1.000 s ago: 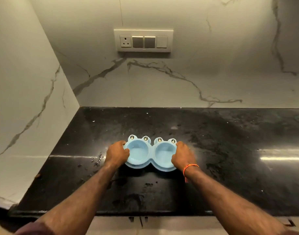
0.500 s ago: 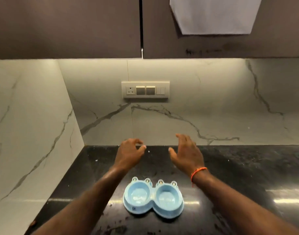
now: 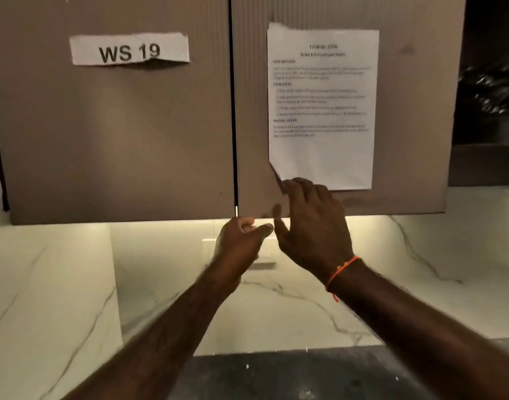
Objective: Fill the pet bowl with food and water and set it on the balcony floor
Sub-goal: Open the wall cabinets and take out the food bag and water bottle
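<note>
Brown cupboard doors [image 3: 117, 140] hang shut; left hand [image 3: 239, 246] loosely curled, right hand [image 3: 311, 226] spread, both empty. A mistimed pull could pinch fingers.

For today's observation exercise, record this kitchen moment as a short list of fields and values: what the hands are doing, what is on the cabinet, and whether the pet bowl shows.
left hand: raised to the bottom edge of the cabinet doors, fingers curled at the gap between them
right hand: raised, fingers spread, fingertips at the lower corner of the sheet
wristband: orange, on the right wrist
left door: shut, bears label reading WS 19
right door: shut, bears printed sheet, text too blurred to read
counter: dark, at the bottom of the view
pet bowl: out of view
</note>
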